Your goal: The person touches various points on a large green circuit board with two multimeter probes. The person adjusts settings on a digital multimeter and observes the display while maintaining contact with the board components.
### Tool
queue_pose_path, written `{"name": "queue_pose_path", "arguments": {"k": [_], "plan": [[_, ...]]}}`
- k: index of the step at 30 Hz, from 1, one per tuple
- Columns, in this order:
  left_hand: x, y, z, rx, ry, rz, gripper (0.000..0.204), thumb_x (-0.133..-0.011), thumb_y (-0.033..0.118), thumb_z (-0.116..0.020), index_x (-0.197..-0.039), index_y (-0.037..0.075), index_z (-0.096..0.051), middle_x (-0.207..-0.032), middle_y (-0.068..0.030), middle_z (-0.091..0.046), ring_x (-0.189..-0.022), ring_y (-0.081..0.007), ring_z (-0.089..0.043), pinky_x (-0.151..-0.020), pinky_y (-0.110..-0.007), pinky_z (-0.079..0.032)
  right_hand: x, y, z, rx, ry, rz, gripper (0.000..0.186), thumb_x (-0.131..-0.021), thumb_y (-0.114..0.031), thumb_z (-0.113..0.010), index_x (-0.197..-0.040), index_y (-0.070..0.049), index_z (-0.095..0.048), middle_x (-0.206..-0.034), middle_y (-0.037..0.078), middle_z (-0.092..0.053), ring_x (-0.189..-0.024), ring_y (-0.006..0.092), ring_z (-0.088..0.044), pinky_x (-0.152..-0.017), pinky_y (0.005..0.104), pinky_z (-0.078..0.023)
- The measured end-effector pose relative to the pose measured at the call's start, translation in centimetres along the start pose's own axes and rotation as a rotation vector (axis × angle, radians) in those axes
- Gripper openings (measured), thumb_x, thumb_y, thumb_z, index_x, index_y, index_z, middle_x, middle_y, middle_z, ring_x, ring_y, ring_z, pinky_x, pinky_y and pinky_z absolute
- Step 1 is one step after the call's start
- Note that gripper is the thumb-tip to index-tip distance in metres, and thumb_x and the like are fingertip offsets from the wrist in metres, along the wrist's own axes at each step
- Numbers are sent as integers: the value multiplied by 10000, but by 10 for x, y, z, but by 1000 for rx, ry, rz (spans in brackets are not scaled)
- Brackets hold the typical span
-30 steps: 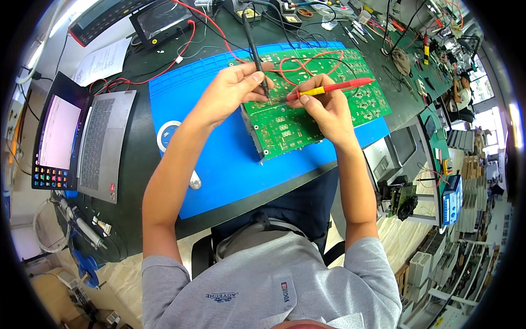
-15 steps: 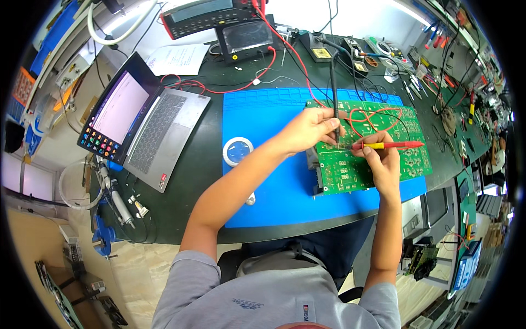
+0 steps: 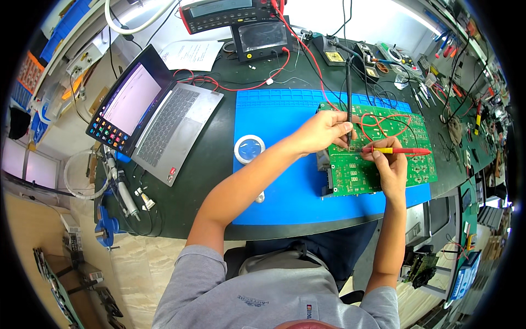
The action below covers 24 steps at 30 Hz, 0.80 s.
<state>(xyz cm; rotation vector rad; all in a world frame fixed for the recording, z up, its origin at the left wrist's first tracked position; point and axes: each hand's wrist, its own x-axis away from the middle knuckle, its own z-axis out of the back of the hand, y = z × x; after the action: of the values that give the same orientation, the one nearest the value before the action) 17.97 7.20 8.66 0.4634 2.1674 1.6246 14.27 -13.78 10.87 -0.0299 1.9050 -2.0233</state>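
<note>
A large green circuit board (image 3: 372,181) lies on the blue mat (image 3: 290,197), to the right of the middle. My left hand (image 3: 327,131) pinches a black test probe (image 3: 349,90), which stands nearly upright with its tip down at the board's left part. In my right hand (image 3: 390,165) is a red and yellow test probe (image 3: 412,151), held almost level, its tip pointing left close to the black one. Whether the tips touch the same spot is too small to tell. A red lead (image 3: 378,125) loops over the board behind my hands.
An open laptop (image 3: 170,126) stands at the left. A round magnifier (image 3: 250,148) lies on the mat. At the back are a bench multimeter (image 3: 224,13), a dark-screened device (image 3: 263,37) and a soldering stand (image 3: 331,54). Hand tools and cables crowd the right side.
The whole view has shifted slightly, so the bench appears farther right. Both hands keep hold of their probes, with little visible movement over the board.
</note>
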Motion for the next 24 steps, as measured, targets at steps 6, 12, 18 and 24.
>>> {"name": "queue_pose_path", "arguments": {"k": [6, 12, 18, 24], "plan": [[0, 0, 0, 2, 8, 0, 333, -969, 119, -441, -1262, -32, -485, -952, -74, -599, -867, -166, -610, -802, -310, -531, 0, 1, 1, 2, 3, 10, 116, -868, -27, -529, -958, 31, -484, -934, 143, -605, -874, 192, -613, -817, 326, -509], [0, 0, 0, -5, 19, 8, 329, -968, 113, -441, -1262, -29, -486, -953, -78, -602, -867, -169, -612, -801, -310, -531, 1, 1, 1, 4, 13, 8, 115, -865, -23, -525, -958, 32, -485, -928, 144, -605, -865, 192, -615, -811, 324, -511], [0, 1, -1, -5, 12, 6, 327, -969, 123, -446, -1254, -32, -490, -958, -78, -601, -866, -168, -611, -795, -307, -528, 0, 0, 1, 17, 16, 4, 113, -863, -21, -524, -956, 32, -488, -921, 142, -605, -860, 188, -614, -805, 324, -512], [1, 2, 0, 3, 6, 17, 339, -963, 132, -461, -1259, -32, -485, -970, -77, -600, -873, -167, -612, -803, -306, -522, 1, 1, 0, 28, 22, 15, 110, -862, -18, -511, -957, 29, -481, -919, 149, -604, -836, 188, -619, -791, 301, -515]]}}
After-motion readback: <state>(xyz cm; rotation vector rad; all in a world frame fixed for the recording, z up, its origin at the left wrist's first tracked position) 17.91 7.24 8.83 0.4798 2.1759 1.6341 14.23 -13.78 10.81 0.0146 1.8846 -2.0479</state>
